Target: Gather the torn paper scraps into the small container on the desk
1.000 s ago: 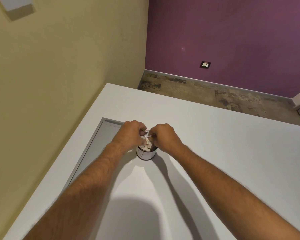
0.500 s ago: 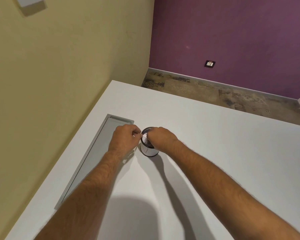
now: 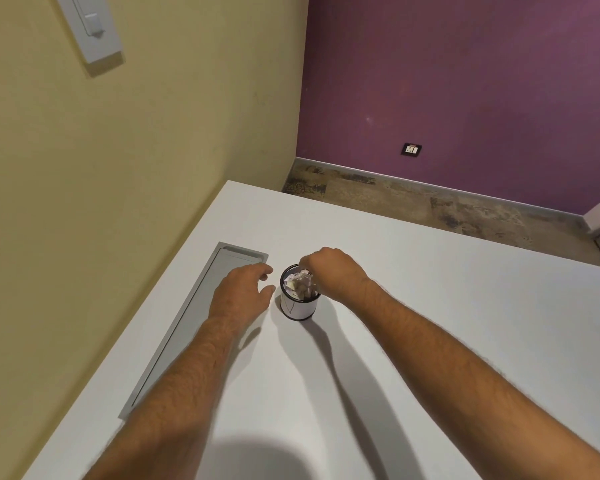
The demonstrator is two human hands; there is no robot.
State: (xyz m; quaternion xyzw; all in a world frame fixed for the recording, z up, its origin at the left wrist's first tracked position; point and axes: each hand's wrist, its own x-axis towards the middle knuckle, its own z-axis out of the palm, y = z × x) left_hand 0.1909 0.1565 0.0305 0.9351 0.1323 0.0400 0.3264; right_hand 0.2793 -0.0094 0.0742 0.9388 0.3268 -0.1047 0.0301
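A small round container with a dark rim and a white wall stands upright on the white desk. Crumpled white paper scraps fill it up to the rim. My left hand rests just left of the container, palm down, fingers apart, a small gap from its wall, holding nothing. My right hand hovers over the container's right rim with its fingers curled down towards the scraps. The fingertips are hidden behind the hand, so any paper in them cannot be seen.
A long grey cable hatch is set into the desk along the left edge, beside the yellow wall. The desk's far edge drops to a mottled floor below a purple wall. A white switch plate hangs on the yellow wall.
My left hand has drawn back to the left from the container and its fingers have spread. My right hand has shifted to the right rim, uncovering the scraps. The camera has tilted up.
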